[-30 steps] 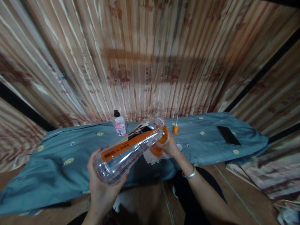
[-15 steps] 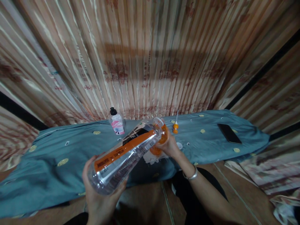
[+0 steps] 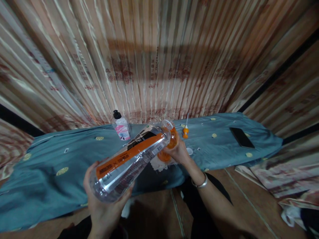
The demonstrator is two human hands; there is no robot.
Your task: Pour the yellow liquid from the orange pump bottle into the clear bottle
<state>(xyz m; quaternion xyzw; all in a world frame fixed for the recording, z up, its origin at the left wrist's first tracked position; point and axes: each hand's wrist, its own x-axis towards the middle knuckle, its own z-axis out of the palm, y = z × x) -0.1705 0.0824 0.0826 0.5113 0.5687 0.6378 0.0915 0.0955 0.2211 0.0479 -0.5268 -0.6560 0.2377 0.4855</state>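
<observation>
A person's left hand (image 3: 104, 202) closes its grip round the base of a clear plastic bottle (image 3: 129, 157), tilted above the front edge of the cloth-covered counter (image 3: 62, 156). The right hand (image 3: 178, 152) clasps a small orange container (image 3: 171, 141) at the bottle's mouth. A slow, steady tilt, mouth pressed to mouth, would likely spare spills. Print on the bottle's orange band is too blurred to read. A pink-labelled bottle (image 3: 121, 127) stands at the back edge.

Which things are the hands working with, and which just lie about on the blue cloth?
In hand: large clear plastic bottle with orange label, left hand; small orange container, right hand.
Lying about: small pink-labelled bottle with black cap; small orange nozzle with white tip; flat black phone.
</observation>
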